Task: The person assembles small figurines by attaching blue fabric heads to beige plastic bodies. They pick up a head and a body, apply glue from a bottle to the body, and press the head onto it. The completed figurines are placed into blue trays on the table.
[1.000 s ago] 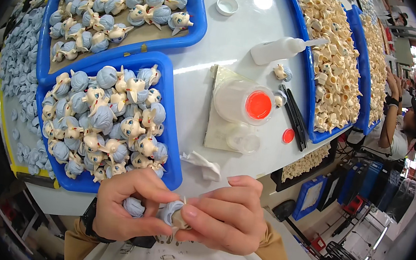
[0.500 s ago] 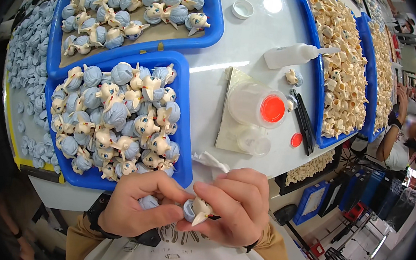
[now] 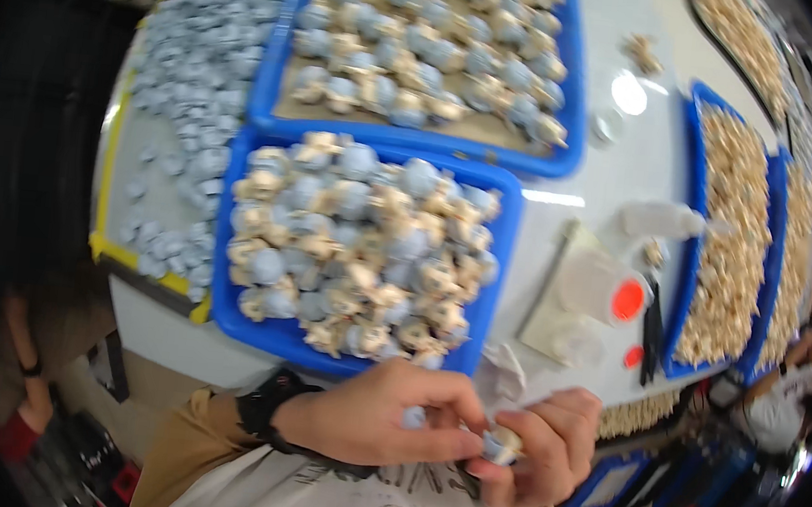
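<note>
Low in front of my body, my right hand (image 3: 551,450) pinches a small doll head (image 3: 504,446) with a cream face part and light blue hair. The thumb and forefinger of my left hand (image 3: 366,418) press against the blue side of that head. Tucked in the curled fingers of my left hand is a loose light blue hair piece (image 3: 414,418). Just beyond my hands stands a blue tray (image 3: 498,292) heaped with similar doll heads. Motion blur hides fine detail on the held head.
Another blue tray (image 3: 578,94) of heads lies behind. Loose blue hair pieces (image 3: 194,67) cover the left. To the right are a white squeeze bottle (image 3: 659,219), a jar with a red top (image 3: 599,284), black tweezers (image 3: 652,336), a crumpled white tissue (image 3: 508,369) and cream parts (image 3: 725,235) in a tray.
The view has swung left, so the trays and table appear farther right. Both hands keep hold of the doll head and hair piece.
</note>
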### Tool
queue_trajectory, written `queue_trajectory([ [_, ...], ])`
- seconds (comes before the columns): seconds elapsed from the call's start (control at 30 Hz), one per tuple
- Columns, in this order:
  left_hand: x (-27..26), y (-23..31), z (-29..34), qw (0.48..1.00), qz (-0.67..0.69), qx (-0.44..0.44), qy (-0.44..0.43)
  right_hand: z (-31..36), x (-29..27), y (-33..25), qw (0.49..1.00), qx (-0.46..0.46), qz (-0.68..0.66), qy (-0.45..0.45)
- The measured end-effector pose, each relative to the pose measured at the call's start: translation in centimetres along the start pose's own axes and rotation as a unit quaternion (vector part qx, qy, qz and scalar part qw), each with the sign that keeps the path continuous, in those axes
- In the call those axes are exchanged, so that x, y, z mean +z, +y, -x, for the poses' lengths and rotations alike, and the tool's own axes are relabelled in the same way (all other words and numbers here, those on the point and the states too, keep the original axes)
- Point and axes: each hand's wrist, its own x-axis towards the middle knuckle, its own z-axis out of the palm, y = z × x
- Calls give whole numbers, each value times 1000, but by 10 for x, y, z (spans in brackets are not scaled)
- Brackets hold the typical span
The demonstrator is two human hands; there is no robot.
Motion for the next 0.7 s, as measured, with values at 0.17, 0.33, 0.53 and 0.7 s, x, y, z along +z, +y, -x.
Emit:
queue_trajectory([
  [0.17, -3, -9, 8, 999, 12, 22, -41, -5, 11, -10, 999, -44, -4, 11],
  [0.33, -2, -7, 4, 999, 0, 52, 15, -21, 6, -7, 995, -70, 17, -61],
  [0.53, 0, -7, 3, 994, 103, 29, -3, -30, 3, -17, 995, 31, -70, -64],
  [0.7, 2, 5, 13, 989, 138, -17, 58, -18, -3, -9, 993, 24, -117, -16],
])
